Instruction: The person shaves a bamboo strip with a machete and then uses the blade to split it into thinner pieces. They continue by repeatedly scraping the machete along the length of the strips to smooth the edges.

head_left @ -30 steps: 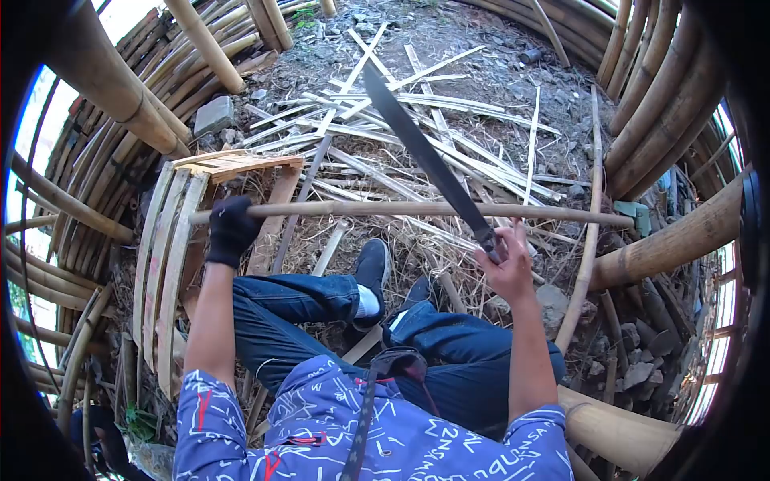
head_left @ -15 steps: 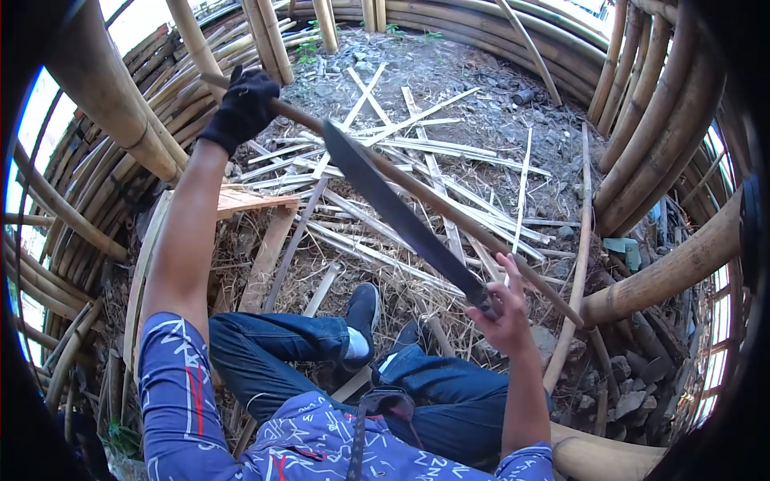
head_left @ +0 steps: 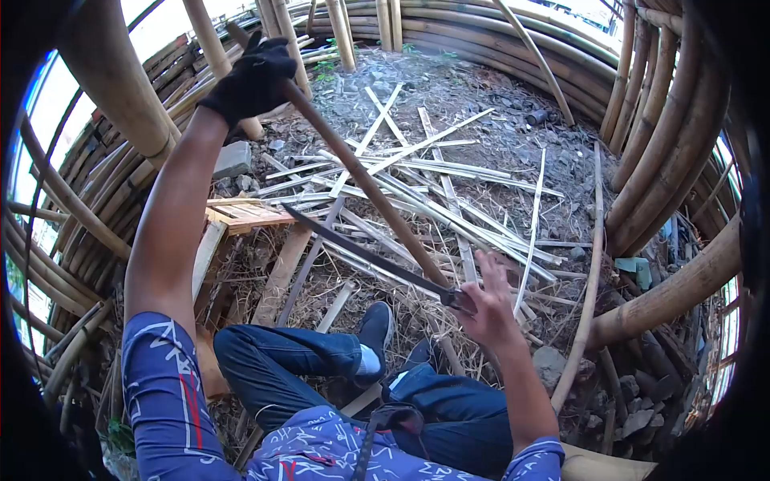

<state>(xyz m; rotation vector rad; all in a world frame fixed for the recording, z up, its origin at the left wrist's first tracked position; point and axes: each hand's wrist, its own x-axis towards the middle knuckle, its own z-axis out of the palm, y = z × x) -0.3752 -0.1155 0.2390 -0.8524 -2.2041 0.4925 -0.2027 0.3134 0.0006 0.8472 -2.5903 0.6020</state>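
In a black glove, my left hand point(head_left: 255, 82) is raised at the upper left, closed around a long brown pole point(head_left: 362, 180). The pole slants down toward my right hand point(head_left: 488, 311), which is bare and grips the handle of a machete point(head_left: 369, 256). Some of its fingers are stretched out while the thumb side holds the handle. The dark blade points left and slightly up, its handle end overlapping the pole's lower part in this view. Most of the handle is hidden in my palm.
Split bamboo strips point(head_left: 449, 172) lie crossed on the ground ahead. A low wooden stand point(head_left: 253, 215) is at the left, with a grey block point(head_left: 233, 159) behind it. Thick bamboo poles point(head_left: 674, 301) rise on both sides. Broken stones point(head_left: 638, 421) lie at the lower right.
The pole has tilted steeper, its lower end moving left. The machete blade has swung lower and flatter, its tip moving down and left. My left hand has shifted slightly.
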